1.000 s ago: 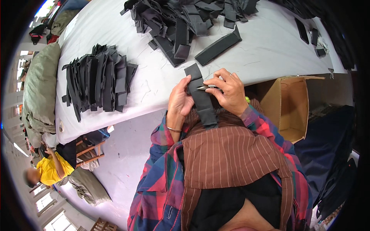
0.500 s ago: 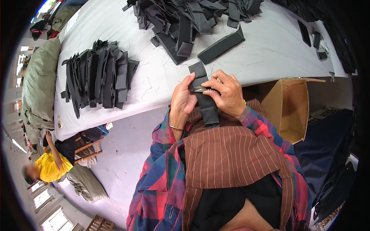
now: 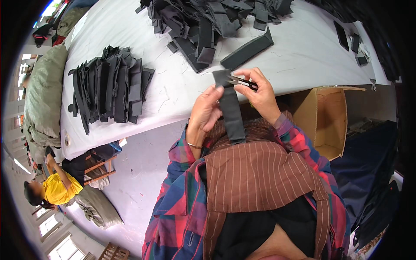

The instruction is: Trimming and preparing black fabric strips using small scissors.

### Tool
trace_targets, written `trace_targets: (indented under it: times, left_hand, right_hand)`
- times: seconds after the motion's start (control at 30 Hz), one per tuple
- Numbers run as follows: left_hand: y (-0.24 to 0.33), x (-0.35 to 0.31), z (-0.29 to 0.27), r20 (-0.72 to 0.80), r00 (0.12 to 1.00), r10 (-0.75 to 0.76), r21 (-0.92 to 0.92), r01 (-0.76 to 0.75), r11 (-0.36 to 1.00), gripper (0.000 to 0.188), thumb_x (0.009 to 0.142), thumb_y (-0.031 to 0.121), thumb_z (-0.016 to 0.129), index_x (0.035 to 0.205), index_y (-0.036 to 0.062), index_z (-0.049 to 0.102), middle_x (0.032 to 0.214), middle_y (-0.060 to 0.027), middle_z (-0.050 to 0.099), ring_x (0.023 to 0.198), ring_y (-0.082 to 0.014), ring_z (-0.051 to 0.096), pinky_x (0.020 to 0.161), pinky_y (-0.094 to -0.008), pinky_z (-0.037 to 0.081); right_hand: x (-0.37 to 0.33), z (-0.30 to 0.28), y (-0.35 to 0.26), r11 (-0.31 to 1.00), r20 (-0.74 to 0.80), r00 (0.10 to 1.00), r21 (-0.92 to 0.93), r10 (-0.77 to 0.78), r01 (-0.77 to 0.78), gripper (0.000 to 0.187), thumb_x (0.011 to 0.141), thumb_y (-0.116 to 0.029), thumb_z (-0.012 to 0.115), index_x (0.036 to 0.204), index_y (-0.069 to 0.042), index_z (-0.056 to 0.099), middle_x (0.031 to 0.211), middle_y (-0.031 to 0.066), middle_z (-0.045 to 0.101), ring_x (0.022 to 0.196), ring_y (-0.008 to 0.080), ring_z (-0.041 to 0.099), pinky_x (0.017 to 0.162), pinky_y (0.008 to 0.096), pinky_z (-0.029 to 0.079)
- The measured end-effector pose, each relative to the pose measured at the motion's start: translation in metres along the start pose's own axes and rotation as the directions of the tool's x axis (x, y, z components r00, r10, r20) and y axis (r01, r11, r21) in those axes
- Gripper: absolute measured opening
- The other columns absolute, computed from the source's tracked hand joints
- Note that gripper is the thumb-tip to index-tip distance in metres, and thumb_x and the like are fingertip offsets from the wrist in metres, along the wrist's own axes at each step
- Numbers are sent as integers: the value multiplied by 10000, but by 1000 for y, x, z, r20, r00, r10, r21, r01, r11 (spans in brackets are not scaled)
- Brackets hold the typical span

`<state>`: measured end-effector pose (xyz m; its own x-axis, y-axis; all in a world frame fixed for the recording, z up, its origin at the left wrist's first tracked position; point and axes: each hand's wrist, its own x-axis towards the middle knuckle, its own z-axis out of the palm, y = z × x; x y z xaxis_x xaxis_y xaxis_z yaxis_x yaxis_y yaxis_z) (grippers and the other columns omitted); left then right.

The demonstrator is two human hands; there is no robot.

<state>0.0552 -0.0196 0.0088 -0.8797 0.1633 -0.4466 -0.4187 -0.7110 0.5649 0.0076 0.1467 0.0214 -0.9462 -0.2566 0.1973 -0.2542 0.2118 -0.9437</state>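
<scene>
Strip [image 3: 230, 110]: dark fabric, held upright betw. both hands, over worktop [image 3: 182, 86] edge.
L hand [image 3: 204, 113]: grip pinched on strip's mid-left.
R hand [image 3: 258, 93]: grip closed on snips [image 3: 242, 81], blades at strip's top.
Handling: judged light, limp, non-slip; hold near top edge to keep taut.
Nearby: strip stack [image 3: 110, 89], loose pile [image 3: 208, 21], box [image 3: 325, 117].

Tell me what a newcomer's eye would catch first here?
The two hands at centre: the left hand holds a dark fabric strip upright while the right hand brings small thread snips to its top. Behind, heaps of similar dark strips cover the white table.
</scene>
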Motion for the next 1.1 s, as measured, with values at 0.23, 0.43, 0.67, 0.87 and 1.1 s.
trace_targets:
  times: [0.23,0.43,0.67,0.87,1.1]
  left_hand:
    - [-10,-12,1,-19,995,100,201,-94,975,420,902,26,576,1294,85,437,962,-26,634,751,-64,586,574,-196,482]
    - [-36,-14,3,-97,933,346,228,-318,920,306,874,-26,590,1078,111,408,929,-47,633,668,-19,537,476,-138,369]
    - [-34,-19,-1,-142,979,146,6,-147,989,171,901,35,571,1003,125,468,810,18,533,707,-28,499,579,-161,380]
    - [-39,-10,-2,-142,967,213,176,-187,966,229,908,107,627,1058,96,455,679,40,530,623,-31,469,561,-165,374]
    - [-31,-9,8,-106,963,249,168,-230,959,305,895,18,616,1147,41,445,801,-63,668,713,-67,586,612,-196,460]
  right_hand:
    - [1,-1,-5,998,178,984,-44,-28,36,166,713,-13,706,858,-37,630,746,60,546,710,193,569,666,286,454]
    - [-17,0,6,991,197,975,-56,-106,119,179,679,59,661,819,-51,645,734,69,566,672,221,598,590,301,457]
    - [-27,-1,15,987,155,977,-45,-143,151,239,677,121,664,850,-44,678,709,51,548,641,166,549,580,265,432]
    - [-25,-8,12,988,215,969,-72,-119,137,220,699,76,675,876,-53,675,725,58,575,649,176,566,593,276,446]
    - [3,-41,-13,857,312,926,-395,-212,329,207,756,-177,703,956,-137,666,770,4,591,722,202,555,678,334,402]
